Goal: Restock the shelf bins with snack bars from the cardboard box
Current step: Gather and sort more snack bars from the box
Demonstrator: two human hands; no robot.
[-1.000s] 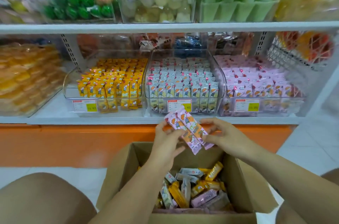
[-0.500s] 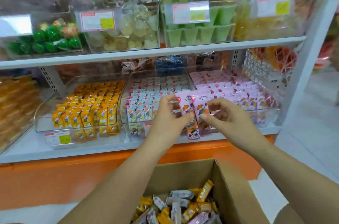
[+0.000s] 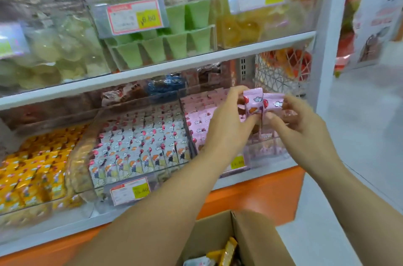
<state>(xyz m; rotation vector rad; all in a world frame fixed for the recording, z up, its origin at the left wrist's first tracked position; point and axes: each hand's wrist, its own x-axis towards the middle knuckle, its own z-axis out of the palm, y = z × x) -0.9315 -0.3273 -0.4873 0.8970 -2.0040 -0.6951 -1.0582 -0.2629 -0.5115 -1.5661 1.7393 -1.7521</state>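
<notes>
Bars: two pink foil-wrapped snack bars [image 3: 253, 102], upright and side by side, over the clear plastic bin [image 3: 266, 152] of matching pink bars at the lower shelf's right end.
Grip: left hand [image 3: 226, 126] pinches one bar, right hand [image 3: 305, 132] pinches the other.
Advice: probably best to lower both upright into a row gap, with their printed faces forward.

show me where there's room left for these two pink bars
Pink bin: the front right strip, behind its front wall and below the right hand, looks bare, though blurred. Its left side is packed with bars, as are the white bin and yellow bin.
</notes>
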